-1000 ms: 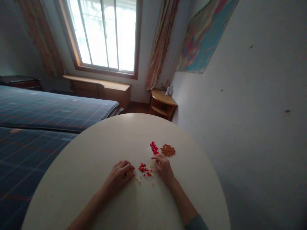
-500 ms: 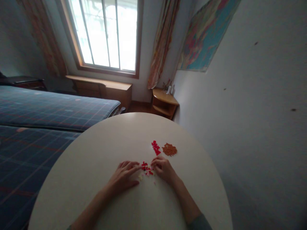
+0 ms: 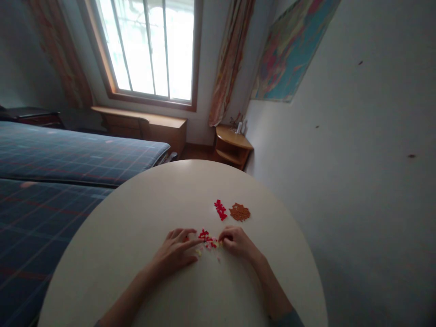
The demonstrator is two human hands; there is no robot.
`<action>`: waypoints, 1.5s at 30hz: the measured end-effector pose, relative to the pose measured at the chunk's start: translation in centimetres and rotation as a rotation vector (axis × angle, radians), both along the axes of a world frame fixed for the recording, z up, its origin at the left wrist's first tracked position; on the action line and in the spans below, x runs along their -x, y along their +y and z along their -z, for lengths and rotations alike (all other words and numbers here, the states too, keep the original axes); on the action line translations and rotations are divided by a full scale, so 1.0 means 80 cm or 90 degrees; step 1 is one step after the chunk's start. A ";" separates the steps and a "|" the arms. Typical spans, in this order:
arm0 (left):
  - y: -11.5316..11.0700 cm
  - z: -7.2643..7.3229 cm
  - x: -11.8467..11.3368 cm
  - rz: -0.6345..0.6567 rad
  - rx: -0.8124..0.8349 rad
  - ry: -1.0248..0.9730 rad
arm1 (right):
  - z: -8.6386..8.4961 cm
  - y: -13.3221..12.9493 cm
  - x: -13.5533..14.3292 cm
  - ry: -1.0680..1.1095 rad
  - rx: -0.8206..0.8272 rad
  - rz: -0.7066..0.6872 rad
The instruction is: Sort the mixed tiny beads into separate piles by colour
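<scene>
Small red, pink and pale yellow pieces lie in a loose mixed pile on the round white table. My left hand rests to the left of this pile, fingers spread, with one finger reaching across to its edge. On the pile's right side, my right hand is closed with its fingertips pinched by some pale pieces. What it pinches, if anything, is too small to make out. Beyond the hands sit a separate group of red pieces and, to its right, a flat heap of brown pieces.
A bed with a blue plaid mattress stands left of the table. White wall rises along the right. Behind are a wooden desk, a corner shelf and a bright window.
My right hand has drawn slightly right, away from the mixed pile. A finger of my left hand has extended rightward onto the pile's edge. The separate red and brown groups look unchanged.
</scene>
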State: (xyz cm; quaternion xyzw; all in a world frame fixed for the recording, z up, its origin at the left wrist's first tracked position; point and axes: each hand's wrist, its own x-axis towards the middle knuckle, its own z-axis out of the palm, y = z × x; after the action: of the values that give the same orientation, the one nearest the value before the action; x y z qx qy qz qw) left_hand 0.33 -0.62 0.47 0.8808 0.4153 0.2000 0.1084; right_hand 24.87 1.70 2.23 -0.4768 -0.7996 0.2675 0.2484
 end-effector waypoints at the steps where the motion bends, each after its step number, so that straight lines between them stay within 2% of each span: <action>1: 0.000 0.000 0.000 0.005 0.000 0.006 | -0.001 -0.001 0.001 -0.004 0.006 -0.005; 5: -0.001 -0.002 0.001 0.014 0.011 0.020 | -0.002 -0.004 0.004 0.011 0.082 -0.022; 10: -0.001 -0.002 0.002 0.021 0.016 0.000 | 0.007 -0.004 0.005 0.085 0.205 -0.007; 13: 0.000 -0.001 0.002 0.020 0.015 -0.008 | 0.011 -0.001 0.004 0.080 0.171 0.007; 18: -0.001 -0.002 0.001 0.008 0.015 -0.013 | 0.007 0.003 0.003 0.053 0.035 0.027; 23: -0.001 -0.004 -0.001 -0.008 0.033 -0.016 | 0.006 0.004 0.004 0.049 0.055 0.030; 36: -0.001 -0.004 0.000 -0.011 0.038 -0.012 | 0.010 0.003 0.011 0.057 0.030 0.069; 42: -0.001 0.000 0.000 -0.021 0.033 -0.001 | 0.021 0.014 0.004 0.214 0.090 0.186; 45: -0.001 -0.001 0.000 -0.024 0.040 0.000 | 0.027 0.018 -0.001 0.273 0.061 0.234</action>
State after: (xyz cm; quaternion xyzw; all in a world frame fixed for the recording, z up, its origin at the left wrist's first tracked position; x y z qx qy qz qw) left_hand 0.32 -0.66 0.51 0.8688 0.4382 0.1889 0.1324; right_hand 24.95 3.16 0.08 -0.5577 -0.6151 0.3503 0.4334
